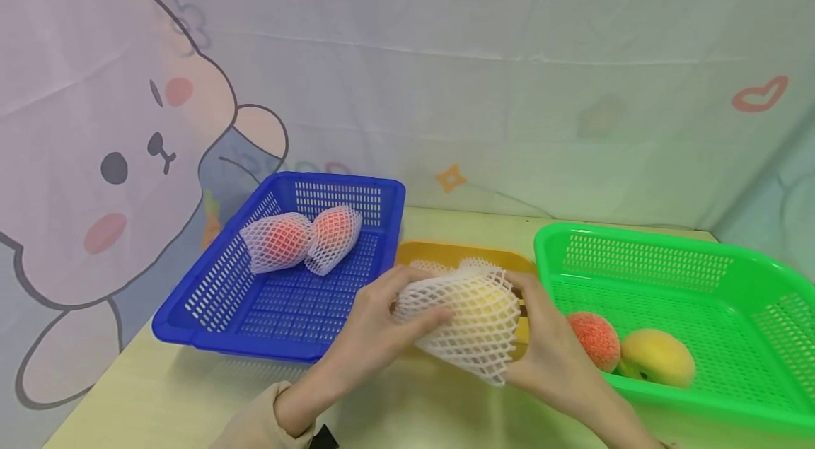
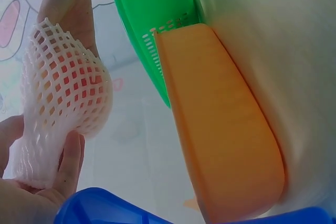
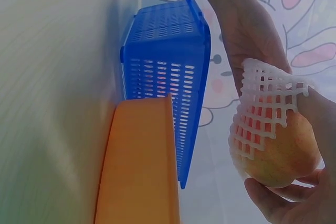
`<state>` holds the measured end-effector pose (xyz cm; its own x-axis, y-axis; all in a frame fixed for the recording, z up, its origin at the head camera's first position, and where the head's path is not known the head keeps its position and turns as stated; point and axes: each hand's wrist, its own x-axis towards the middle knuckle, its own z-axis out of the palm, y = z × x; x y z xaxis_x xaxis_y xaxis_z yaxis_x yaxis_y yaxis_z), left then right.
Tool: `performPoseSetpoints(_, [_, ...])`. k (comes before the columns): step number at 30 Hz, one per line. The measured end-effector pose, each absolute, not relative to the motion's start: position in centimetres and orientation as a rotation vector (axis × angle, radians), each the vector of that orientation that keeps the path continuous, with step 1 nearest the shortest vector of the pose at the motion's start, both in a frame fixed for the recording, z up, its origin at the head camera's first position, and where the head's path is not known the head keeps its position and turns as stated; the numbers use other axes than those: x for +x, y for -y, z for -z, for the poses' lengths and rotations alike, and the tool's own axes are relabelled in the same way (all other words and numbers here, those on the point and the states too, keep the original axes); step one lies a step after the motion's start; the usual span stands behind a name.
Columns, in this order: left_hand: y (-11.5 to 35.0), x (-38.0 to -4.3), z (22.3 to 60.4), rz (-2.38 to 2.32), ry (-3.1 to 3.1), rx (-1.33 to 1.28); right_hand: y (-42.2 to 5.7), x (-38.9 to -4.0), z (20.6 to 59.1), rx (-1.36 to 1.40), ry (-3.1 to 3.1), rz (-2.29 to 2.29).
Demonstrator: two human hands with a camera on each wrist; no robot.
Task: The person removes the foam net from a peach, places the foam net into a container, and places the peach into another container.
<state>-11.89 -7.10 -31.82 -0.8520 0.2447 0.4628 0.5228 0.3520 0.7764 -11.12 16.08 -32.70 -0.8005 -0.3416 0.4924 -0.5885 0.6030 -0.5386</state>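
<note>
Over the front of the orange-yellow basket, both hands hold a yellow fruit with a red blush [image 3: 286,156], partly inside a white foam net sleeve [image 1: 446,315]. My left hand [image 1: 378,325] grips the gathered end of the sleeve, its thumb lying across the mesh. On the other side, my right hand [image 1: 550,346] holds the fruit at the sleeve's mouth, with fingers curled under its bare end in the right wrist view. Red skin shows through the mesh in the left wrist view. The fruit's exact kind I cannot tell.
A blue basket [image 1: 255,346] on the left holds two red fruits in foam nets [image 1: 284,240]. The orange-yellow basket [image 1: 471,251] stands mid-table with white foam nets in it. On the right, a green basket [image 1: 732,254] contains a red ball-like fruit [image 1: 595,341] and a yellow fruit [image 1: 659,358].
</note>
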Motion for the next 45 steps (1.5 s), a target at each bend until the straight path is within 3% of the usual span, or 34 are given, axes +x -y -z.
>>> performPoseSetpoints(28, [7.2,-12.1,31.7,1.583,2.205,-0.764,-16.5,-11.5,32.4,0.770,2.466,-0.933])
performPoseSetpoints(45, [8.4,-13.0,31.4,1.505,2.233,-0.648,-16.8,-11.3,31.9,0.720,2.450,-0.906])
